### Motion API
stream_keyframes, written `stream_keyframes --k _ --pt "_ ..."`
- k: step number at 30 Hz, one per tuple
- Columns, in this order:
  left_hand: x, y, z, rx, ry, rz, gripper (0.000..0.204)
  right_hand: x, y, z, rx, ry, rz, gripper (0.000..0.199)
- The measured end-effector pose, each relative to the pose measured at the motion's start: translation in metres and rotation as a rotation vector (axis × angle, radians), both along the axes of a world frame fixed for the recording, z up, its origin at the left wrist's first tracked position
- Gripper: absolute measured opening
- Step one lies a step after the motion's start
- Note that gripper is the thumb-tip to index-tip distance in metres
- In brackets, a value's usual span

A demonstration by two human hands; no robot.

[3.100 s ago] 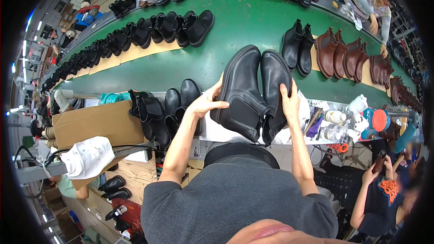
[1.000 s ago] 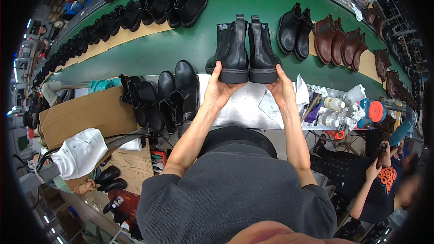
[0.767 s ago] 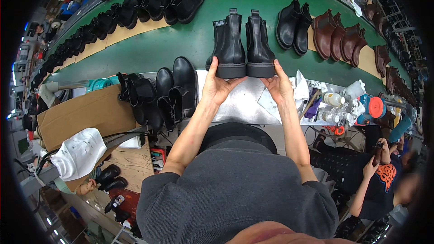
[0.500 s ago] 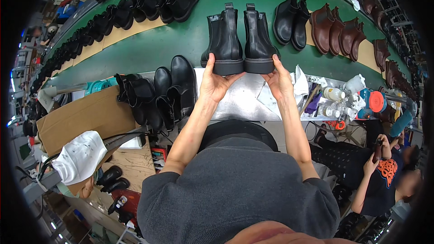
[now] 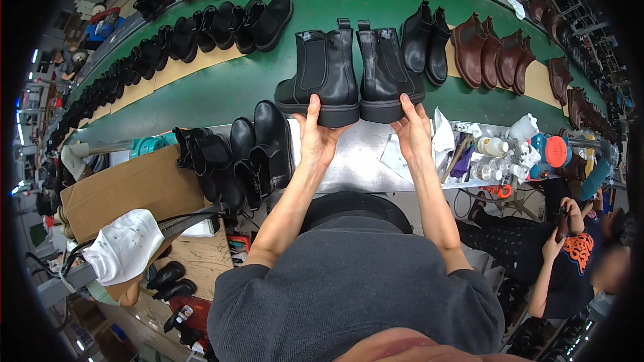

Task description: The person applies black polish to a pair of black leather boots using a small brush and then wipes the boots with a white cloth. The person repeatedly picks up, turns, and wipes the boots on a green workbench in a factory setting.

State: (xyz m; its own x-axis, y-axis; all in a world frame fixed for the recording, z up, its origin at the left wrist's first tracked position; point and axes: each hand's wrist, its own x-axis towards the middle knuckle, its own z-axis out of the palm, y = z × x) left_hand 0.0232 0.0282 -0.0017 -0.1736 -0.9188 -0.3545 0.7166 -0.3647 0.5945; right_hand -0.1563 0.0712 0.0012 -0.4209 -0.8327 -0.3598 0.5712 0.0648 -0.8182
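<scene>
Orange lettering [image 5: 578,253] on a black shirt [image 5: 567,293]; illegible

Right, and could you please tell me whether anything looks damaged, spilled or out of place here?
Mainly the white cloth at lower left, by the cardboard: it bears dark smudges. The held black boots show no clear damage, though I can't tell whether the pale patches near their tops are labels or marks. I see no spill.
</scene>
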Motion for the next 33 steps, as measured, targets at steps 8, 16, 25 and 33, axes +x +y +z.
stream_keyframes --k 8,16,25,33 --pt "-0.001 0.000 0.001 -0.065 -0.061 0.068 0.087 0.003 0.001 0.002 -0.005 0.072 -0.047 0.082" --pt "-0.002 0.000 0.002 -0.059 -0.029 0.031 0.085 0.000 0.003 0.003 0.027 0.089 -0.085 0.112" --pt "-0.006 -0.003 0.011 -0.016 0.117 -0.150 0.069 -0.002 0.009 0.005 -0.045 0.170 -0.196 0.123" --pt "-0.015 -0.003 0.016 -0.046 0.111 -0.185 0.078 -0.004 0.021 0.010 -0.005 0.270 -0.294 0.123"
